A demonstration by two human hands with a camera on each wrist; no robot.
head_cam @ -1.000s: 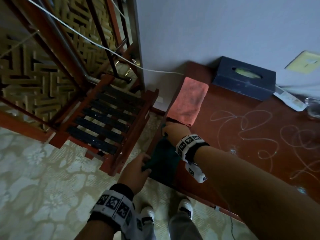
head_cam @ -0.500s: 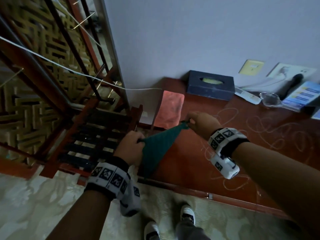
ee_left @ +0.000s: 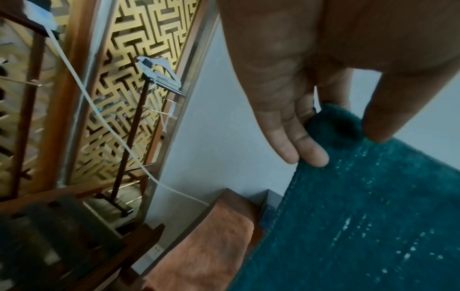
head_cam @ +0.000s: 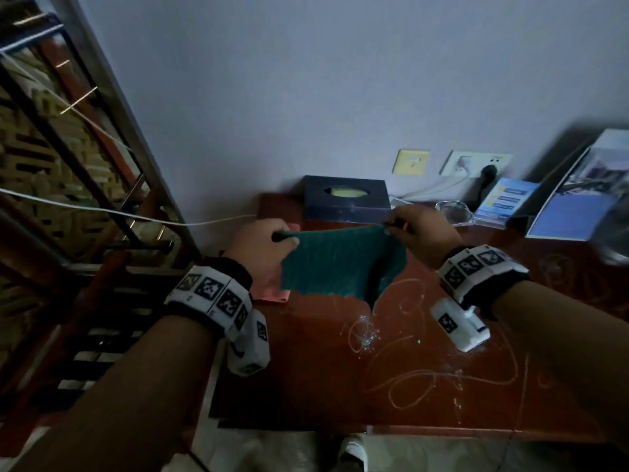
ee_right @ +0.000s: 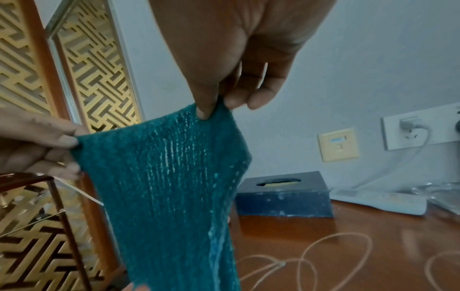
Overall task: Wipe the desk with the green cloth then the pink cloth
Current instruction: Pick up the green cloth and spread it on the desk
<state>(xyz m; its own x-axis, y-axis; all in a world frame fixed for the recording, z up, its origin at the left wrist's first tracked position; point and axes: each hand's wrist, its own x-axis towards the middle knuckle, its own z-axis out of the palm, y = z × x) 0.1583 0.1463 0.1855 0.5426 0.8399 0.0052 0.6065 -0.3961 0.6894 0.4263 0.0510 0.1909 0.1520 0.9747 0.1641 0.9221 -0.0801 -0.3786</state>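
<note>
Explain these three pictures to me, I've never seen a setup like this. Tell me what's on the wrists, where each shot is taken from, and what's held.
No machine here: a person wears a camera on the head and one on each wrist, strapped on with patterned bands. The big picture looks down from the head; the other two look along each hand. The left hand and right hand each pinch a top corner of the green cloth, spread in the air above the desk, which bears chalky scribbles. The pink cloth lies on the desk's left end, a dark tissue box by the wall.
</note>
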